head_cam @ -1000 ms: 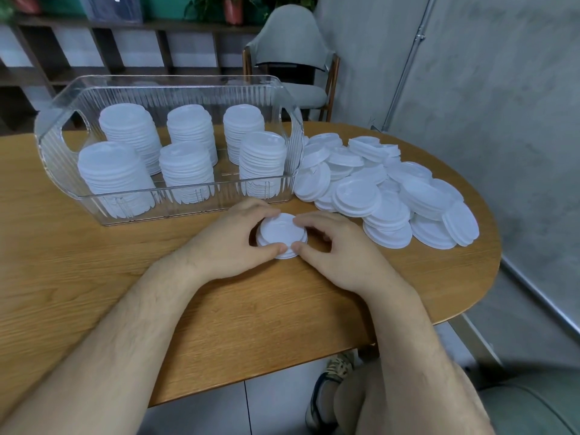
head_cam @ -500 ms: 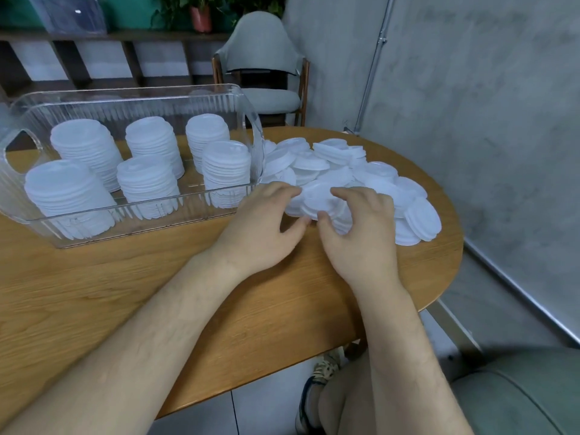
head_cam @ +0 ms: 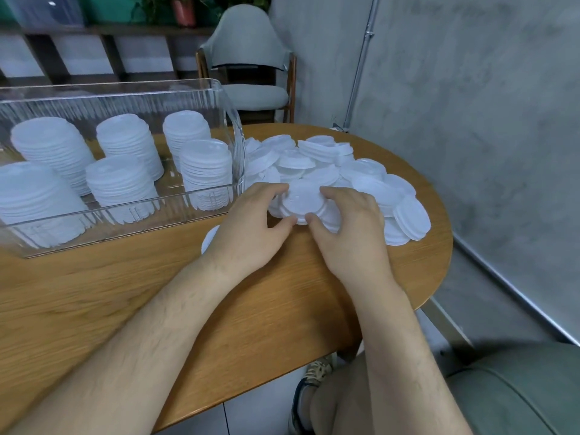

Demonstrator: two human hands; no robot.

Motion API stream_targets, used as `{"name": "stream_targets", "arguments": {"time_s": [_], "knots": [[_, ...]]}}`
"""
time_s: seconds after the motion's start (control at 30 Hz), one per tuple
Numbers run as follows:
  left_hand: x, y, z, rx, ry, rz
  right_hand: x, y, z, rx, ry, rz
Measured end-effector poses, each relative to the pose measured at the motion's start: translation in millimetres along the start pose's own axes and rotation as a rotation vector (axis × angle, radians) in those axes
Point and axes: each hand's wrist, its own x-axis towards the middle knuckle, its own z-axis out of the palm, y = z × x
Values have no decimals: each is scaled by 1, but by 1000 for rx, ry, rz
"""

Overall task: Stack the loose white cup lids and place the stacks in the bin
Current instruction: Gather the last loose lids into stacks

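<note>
Head view: both hands close on one lid (head_cam: 303, 200) at the near edge of the loose pile (head_cam: 370, 183) on the table (head_cam: 282, 293), just right of the bin (head_cam: 125, 98). The left hand (head_cam: 251, 221) curls fingers and thumb round its left rim, the right hand (head_cam: 345, 227) round its right rim. It looks like thin moulded plastic, so probably very light, springy and slick. The rim is the place to hold, and squeezing may buckle it. Overlapping neighbours could drag along. The bin's clear end wall stands close by, with six stacks (head_cam: 204, 171) inside, and a stray lid (head_cam: 209, 240) lies by the left wrist
</note>
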Motion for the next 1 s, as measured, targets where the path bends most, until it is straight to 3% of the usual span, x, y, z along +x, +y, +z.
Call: {"name": "stream_targets", "arguments": {"time_s": [0.27,0.7,1.0], "knots": [[-26,-22,-32,-93,61,-41,-7,-20,8,240,-158,-108],[-63,-55,-60,-104,102,-97,-22,-49,37,222,-311,-216],[-62,-61,-58,-26,-4,-96,-24,-46,41,213,-358,-212]]}}
